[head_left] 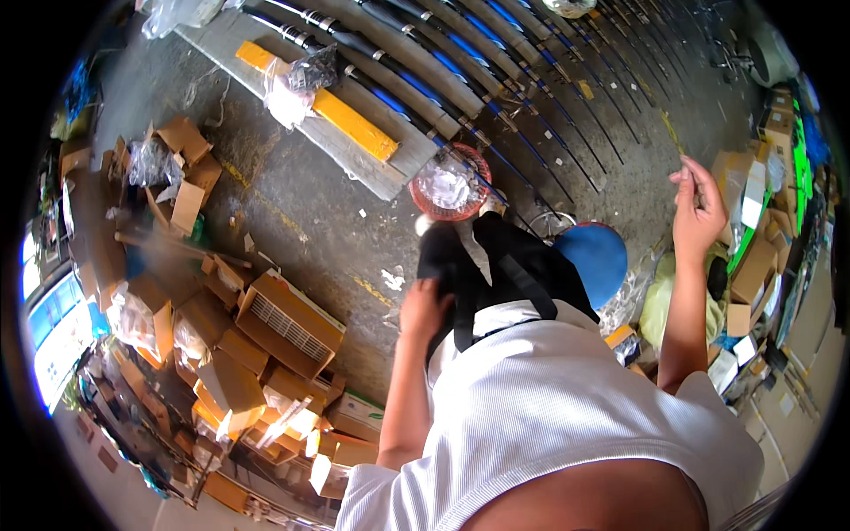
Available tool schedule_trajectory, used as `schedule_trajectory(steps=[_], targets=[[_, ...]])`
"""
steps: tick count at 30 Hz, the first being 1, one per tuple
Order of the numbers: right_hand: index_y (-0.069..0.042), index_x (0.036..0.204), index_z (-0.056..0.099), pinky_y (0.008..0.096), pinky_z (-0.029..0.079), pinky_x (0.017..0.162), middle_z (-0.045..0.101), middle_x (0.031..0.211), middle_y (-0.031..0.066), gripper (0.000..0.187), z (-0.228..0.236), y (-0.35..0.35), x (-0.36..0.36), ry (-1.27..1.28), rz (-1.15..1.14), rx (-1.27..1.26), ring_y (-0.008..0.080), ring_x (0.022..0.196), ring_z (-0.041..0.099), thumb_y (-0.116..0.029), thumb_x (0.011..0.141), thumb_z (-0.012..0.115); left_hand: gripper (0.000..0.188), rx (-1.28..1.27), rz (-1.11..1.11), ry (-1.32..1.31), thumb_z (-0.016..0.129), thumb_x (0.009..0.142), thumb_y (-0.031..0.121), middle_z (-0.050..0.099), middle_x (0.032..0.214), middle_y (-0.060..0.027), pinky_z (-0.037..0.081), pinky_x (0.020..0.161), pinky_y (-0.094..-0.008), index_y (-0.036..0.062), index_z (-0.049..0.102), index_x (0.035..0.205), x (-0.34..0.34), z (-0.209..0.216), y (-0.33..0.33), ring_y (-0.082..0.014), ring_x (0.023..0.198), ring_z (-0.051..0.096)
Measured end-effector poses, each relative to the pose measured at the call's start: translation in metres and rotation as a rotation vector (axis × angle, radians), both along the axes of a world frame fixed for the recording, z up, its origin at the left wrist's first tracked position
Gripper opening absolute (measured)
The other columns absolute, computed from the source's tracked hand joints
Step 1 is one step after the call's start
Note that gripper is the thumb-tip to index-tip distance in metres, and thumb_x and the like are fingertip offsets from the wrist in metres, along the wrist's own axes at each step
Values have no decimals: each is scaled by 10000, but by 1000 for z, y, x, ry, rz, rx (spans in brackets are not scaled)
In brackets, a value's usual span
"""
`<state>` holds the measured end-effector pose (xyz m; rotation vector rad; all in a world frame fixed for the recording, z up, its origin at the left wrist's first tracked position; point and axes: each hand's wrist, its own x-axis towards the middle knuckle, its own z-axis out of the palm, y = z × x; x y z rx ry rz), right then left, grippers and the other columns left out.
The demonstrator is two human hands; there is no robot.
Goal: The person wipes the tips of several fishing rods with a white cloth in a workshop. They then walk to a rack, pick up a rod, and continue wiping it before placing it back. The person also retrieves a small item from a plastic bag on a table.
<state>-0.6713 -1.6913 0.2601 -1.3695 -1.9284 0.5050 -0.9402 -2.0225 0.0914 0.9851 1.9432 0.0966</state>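
Observation:
My right hand [699, 208] is raised out to the right, fingers drawn together. A thin yellow strip [673, 133] shows just beyond its fingertips; I cannot tell whether it is held or marked on the floor. Beside my dark-trousered thigh hangs my left hand [423, 310], blurred, its fingers partly hidden. Ahead of me several black and blue fishing rods [460, 71] lie in a slanting row, handles on a grey bench [385, 181], thin tips reaching right over the floor. Neither hand touches them.
A red basket [452, 212] of white scraps stands by my feet, with a blue round stool [591, 265] to its right. A yellow bar [359, 126] lies on the bench under plastic. Cardboard boxes [288, 323] pile up at left; more boxes [757, 265] line the right.

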Motion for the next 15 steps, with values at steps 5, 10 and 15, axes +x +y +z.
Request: schedule_trajectory(steps=[5,10,15], targets=[[-12,1048,687,191,465,615,685,844,50,175,10,-15,-4,18,53,41,83,738,644,14,898,599,254,144,-197,-45,484,871,99,596,1084,-114,502,873,-403,94,619,1086,57,-40,-27,-326,1038,569],[-5,1031,689,199,453,580,679,825,54,174,18,-26,-17,-111,236,111,67,696,620,30,881,607,162,145,-122,-47,524,867,124,599,1019,-127,498,844,-418,74,612,993,81,-44,-39,-335,984,569],[-8,994,686,238,477,607,664,830,80,172,43,9,-22,-248,344,238,139,719,624,48,850,611,110,333,110,-384,580,780,78,598,896,-188,475,787,-423,31,620,871,112,-46,-55,-375,897,573]])
